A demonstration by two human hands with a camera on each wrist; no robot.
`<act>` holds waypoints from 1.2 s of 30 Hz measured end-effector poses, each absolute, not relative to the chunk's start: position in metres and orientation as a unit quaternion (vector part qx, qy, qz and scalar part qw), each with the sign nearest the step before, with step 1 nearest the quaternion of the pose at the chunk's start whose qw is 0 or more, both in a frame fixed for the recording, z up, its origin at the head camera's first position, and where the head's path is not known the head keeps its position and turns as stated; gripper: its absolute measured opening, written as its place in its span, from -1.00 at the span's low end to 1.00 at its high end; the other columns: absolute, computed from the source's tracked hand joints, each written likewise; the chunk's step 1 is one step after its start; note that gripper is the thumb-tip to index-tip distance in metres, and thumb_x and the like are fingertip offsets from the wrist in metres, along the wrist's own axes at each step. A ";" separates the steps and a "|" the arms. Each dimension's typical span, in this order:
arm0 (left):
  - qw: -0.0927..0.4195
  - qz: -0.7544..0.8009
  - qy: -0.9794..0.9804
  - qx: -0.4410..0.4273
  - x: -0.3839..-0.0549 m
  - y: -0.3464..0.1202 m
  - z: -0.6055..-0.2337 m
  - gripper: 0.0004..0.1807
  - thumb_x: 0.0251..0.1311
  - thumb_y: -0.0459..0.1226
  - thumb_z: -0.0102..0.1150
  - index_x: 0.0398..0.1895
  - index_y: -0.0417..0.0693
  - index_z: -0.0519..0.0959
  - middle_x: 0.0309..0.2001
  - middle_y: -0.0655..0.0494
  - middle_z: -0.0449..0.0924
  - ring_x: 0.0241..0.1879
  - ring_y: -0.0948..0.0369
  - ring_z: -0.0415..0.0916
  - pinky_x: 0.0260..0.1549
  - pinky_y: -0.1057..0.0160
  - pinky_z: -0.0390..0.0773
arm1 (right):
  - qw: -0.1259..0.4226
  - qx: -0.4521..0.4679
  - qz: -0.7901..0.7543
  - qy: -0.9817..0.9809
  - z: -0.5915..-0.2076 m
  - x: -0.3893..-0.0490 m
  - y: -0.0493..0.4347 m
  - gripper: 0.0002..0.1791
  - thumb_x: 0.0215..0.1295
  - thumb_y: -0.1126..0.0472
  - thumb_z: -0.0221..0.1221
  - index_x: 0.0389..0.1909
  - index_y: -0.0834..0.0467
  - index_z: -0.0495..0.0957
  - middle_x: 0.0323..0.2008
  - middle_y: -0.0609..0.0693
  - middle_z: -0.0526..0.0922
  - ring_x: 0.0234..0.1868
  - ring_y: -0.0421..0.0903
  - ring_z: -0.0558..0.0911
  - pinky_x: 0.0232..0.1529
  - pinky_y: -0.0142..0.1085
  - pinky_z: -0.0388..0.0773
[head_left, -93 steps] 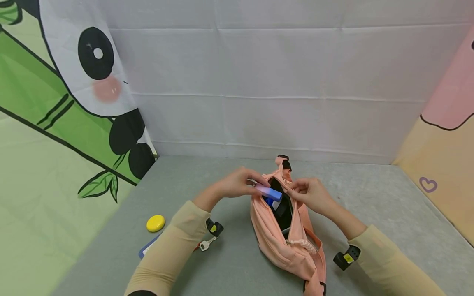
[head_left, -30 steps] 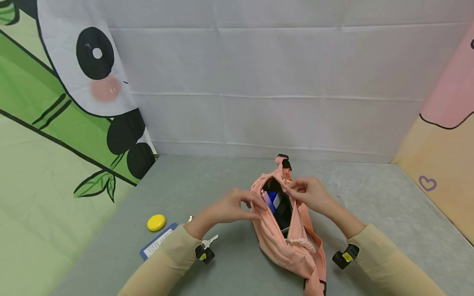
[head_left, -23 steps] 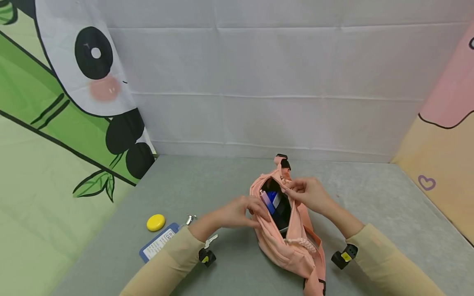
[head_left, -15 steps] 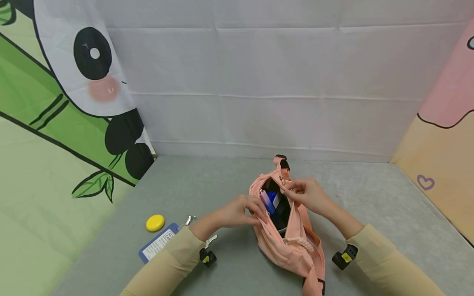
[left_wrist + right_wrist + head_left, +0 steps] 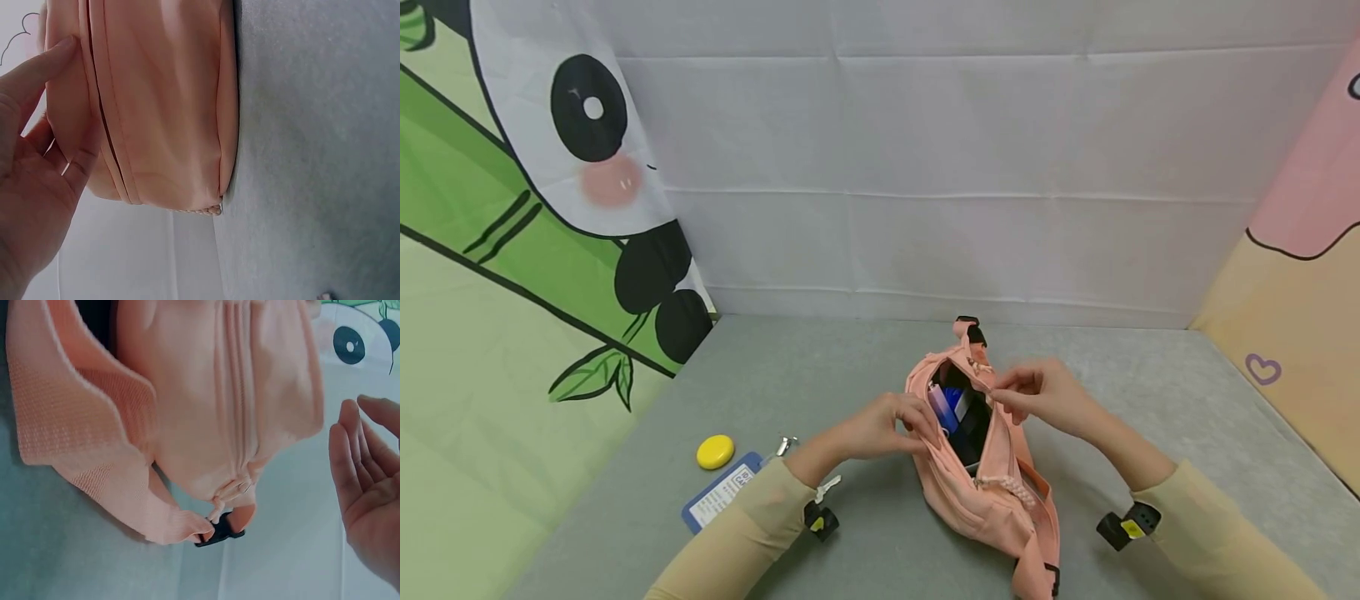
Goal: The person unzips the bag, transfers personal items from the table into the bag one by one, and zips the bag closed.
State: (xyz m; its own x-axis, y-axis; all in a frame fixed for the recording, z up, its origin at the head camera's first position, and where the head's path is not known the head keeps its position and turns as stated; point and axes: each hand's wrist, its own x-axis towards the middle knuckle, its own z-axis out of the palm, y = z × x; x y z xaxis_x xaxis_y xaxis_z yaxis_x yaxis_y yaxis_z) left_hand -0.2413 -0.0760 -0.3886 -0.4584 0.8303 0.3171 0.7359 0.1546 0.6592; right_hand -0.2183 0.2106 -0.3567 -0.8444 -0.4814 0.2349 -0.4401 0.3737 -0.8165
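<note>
A pink waist bag [image 5: 958, 504] lies on the table, its zipped mouth gaping. Inside it sit a pink-to-blue tube [image 5: 942, 408], a blue item [image 5: 953, 397] and something black [image 5: 974, 429]. My left hand [image 5: 880, 429] pinches the left edge of the mouth; in the left wrist view its thumb lies along the pink fabric [image 5: 165, 106]. Just off the right edge, my right hand [image 5: 1056, 402] has loosely bent fingers and nothing in them. The right wrist view shows a gap between this hand [image 5: 372, 487] and the bag.
Left of the bag lie a yellow round case [image 5: 715, 452], a blue-framed ID card [image 5: 722, 496] with a metal clip [image 5: 785, 446], and a key [image 5: 828, 488] partly behind the left wrist. A strap with a black buckle [image 5: 220, 530] hangs off the bag's end.
The tube, earlier in my left hand over the mouth, now lies inside the bag. That hand has moved to the left edge. My right hand has released the right edge and shifted right.
</note>
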 end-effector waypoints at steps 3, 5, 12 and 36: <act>0.059 0.395 0.758 0.516 -0.241 -0.076 -0.389 -0.89 0.07 -0.49 0.36 -0.37 -0.16 0.75 -0.25 0.12 0.64 -0.22 0.35 0.49 -0.27 0.32 0.54 | 0.035 -0.324 -0.459 0.826 -0.353 -0.205 0.209 -0.89 0.32 0.27 0.24 -0.22 0.22 0.69 -0.45 -0.03 0.68 -0.51 -0.13 0.65 -0.43 -0.23 0.63; 0.060 0.396 0.759 0.513 -0.241 -0.076 -0.389 -0.89 0.07 -0.49 0.36 -0.37 -0.16 0.75 -0.25 0.12 0.64 -0.23 0.35 0.49 -0.26 0.33 0.54 | 0.051 -0.343 -0.445 0.826 -0.351 -0.197 0.207 -0.90 0.31 0.26 0.25 -0.22 0.16 0.70 -0.39 -0.09 0.68 -0.44 -0.16 0.65 -0.38 -0.25 0.63; 0.061 0.396 0.761 0.511 -0.240 -0.076 -0.387 -0.90 0.07 -0.48 0.36 -0.37 -0.16 0.75 -0.24 0.12 0.64 -0.21 0.34 0.50 -0.25 0.33 0.54 | 0.081 -0.421 -0.432 0.793 -0.361 -0.185 0.202 -0.94 0.26 0.25 0.30 -0.29 0.03 0.70 -0.34 -0.24 0.65 -0.37 -0.21 0.63 -0.36 -0.24 0.63; -0.003 0.363 0.731 0.578 -0.229 -0.075 -0.388 -0.82 0.00 -0.45 0.44 -0.29 -0.14 0.72 -0.21 0.11 0.64 -0.13 0.36 0.52 -0.20 0.35 0.55 | 0.099 -0.434 -0.457 0.770 -0.380 -0.176 0.190 -0.92 0.27 0.31 0.26 -0.37 0.06 0.64 -0.52 -0.15 0.58 -0.59 -0.31 0.45 -0.63 -0.40 0.44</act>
